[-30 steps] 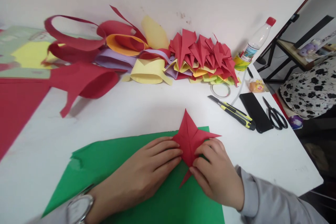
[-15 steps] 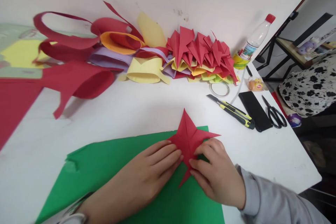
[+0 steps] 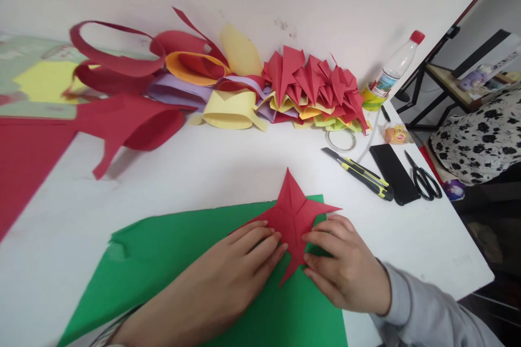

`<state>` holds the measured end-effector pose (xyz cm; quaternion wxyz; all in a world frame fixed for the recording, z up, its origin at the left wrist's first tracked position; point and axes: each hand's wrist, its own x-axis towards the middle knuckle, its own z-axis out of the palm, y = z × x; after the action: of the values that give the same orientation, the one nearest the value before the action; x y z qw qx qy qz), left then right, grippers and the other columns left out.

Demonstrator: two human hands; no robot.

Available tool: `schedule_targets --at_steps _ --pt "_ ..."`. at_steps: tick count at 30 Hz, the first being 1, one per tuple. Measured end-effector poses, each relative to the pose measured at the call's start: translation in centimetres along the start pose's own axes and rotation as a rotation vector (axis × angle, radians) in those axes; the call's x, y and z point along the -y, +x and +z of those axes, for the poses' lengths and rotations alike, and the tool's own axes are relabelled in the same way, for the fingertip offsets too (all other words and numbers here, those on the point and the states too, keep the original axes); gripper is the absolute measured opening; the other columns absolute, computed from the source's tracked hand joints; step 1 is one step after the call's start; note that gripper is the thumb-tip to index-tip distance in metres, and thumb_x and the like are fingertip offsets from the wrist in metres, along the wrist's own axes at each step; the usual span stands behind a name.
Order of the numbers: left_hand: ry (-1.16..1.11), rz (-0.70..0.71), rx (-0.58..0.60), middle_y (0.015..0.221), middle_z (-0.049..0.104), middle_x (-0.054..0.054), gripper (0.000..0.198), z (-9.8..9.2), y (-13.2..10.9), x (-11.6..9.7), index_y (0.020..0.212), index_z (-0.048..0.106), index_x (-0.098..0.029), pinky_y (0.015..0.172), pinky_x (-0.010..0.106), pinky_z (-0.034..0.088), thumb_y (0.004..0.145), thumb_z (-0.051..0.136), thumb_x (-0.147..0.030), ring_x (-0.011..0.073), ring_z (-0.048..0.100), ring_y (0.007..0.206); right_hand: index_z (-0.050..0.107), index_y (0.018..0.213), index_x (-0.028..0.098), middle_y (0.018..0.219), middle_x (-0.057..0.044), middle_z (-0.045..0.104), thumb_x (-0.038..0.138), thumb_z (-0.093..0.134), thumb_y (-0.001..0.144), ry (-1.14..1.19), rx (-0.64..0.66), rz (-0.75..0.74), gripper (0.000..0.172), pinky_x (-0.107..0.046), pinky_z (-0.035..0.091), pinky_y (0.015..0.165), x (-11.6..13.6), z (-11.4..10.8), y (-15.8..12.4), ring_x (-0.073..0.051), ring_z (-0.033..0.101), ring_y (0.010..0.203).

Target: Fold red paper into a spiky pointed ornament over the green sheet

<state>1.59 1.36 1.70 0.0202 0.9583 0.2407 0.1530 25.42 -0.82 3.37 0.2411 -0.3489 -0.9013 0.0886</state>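
White surface [image 3: 439, 249], broad, running back to the wall. Green sheet [image 3: 163, 260] at the near edge, under both hands. Left hand [image 3: 240, 276]: spread flat, fingers straight and together, tips resting on the star's left side. Right hand [image 3: 352, 271]: fingers loosely curled, tips at the star's lower right edge; cannot tell whether it pinches the paper. Folded red paper star [image 3: 292, 214] lies between the two, over the sheet's far edge, top point beyond the fingertips. Against half a second ago: right hand slightly farther right, left fingers a little lower, more of the star's left and bottom points showing.
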Motion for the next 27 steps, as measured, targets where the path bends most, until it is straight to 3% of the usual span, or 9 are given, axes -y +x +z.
schedule_targets --at_steps 4,8,12,14,17,22,27 --pt "0.025 -0.001 0.003 0.102 0.071 0.008 0.024 -0.2 0.5 -0.6 0.106 0.067 -0.017 0.098 0.043 0.045 0.086 0.056 -0.021 0.0255 0.06 0.099 0.069 0.092 0.016 0.103 -0.008 0.068 0.024 0.059 0.088 0.0 -0.041 -0.011 0.013 -0.046 0.042 0.093 0.0 0.2 0.1 -0.023 0.056 0.097" --pt "-0.062 -0.037 -0.083 0.094 0.072 0.005 0.022 -1.3 1.0 -0.1 0.1 0.068 -0.02 0.094 0.041 0.046 0.089 0.049 -0.017 0.0223 0.062 0.091 0.069 0.093 0.018 0.106 -0.009 0.067 0.025 0.058 0.088 -0.03 -0.004 -0.022 0.014 -0.046 0.043 0.09 0.1 0.4 0.2 -0.025 0.055 0.099" --pt "0.005 -0.177 -0.269 0.086 0.072 0.006 0.024 -2.0 0.4 2.9 0.099 0.067 -0.018 0.072 0.037 0.052 0.091 0.044 -0.015 0.0213 0.063 0.077 0.069 0.091 0.017 0.103 -0.01 0.067 0.023 0.058 0.088 -0.058 -0.012 -0.03 0.013 -0.047 0.043 0.091 0.1 0.7 0.3 -0.024 0.055 0.099" --pt "-0.029 -0.355 -0.255 0.089 0.071 0.007 0.024 -2.0 -0.1 4.7 0.098 0.066 -0.018 0.07 0.035 0.054 0.092 0.043 -0.02 0.0218 0.065 0.079 0.069 0.09 0.016 0.102 -0.01 0.067 0.022 0.057 0.089 -0.059 -0.025 -0.036 0.013 -0.047 0.044 0.09 0.1 0.7 0.3 -0.024 0.055 0.098" --pt "-0.185 -0.446 -0.218 0.089 0.073 0.003 0.023 -1.8 -0.5 6.2 0.098 0.066 -0.023 0.069 0.031 0.056 0.093 0.044 -0.027 0.0204 0.068 0.081 0.069 0.088 0.017 0.1 -0.009 0.068 0.023 0.056 0.089 -0.047 -0.031 -0.041 0.014 -0.045 0.046 0.088 0.0 0.7 0.4 -0.024 0.056 0.097" --pt "-0.408 -0.398 -0.066 0.083 0.073 0.0 0.028 -2.1 -0.4 5.2 0.102 0.065 -0.023 0.065 0.023 0.055 0.095 0.038 -0.022 0.0154 0.068 0.072 0.071 0.086 0.016 0.102 -0.01 0.069 0.024 0.057 0.089 0.0 -0.011 -0.106 0.016 -0.043 0.049 0.086 -1.2 0.3 0.1 -0.024 0.059 0.098" --pt "-0.263 -0.14 -0.074 0.086 0.07 0.003 0.035 -1.9 -0.4 4.5 0.113 0.064 -0.023 0.07 0.025 0.052 0.092 0.04 -0.007 0.0158 0.064 0.077 0.071 0.083 0.017 0.106 -0.009 0.071 0.025 0.055 0.09 0.052 0.042 -0.191 0.019 -0.041 0.049 0.093 -2.9 -0.4 0.2 -0.022 0.062 0.103"
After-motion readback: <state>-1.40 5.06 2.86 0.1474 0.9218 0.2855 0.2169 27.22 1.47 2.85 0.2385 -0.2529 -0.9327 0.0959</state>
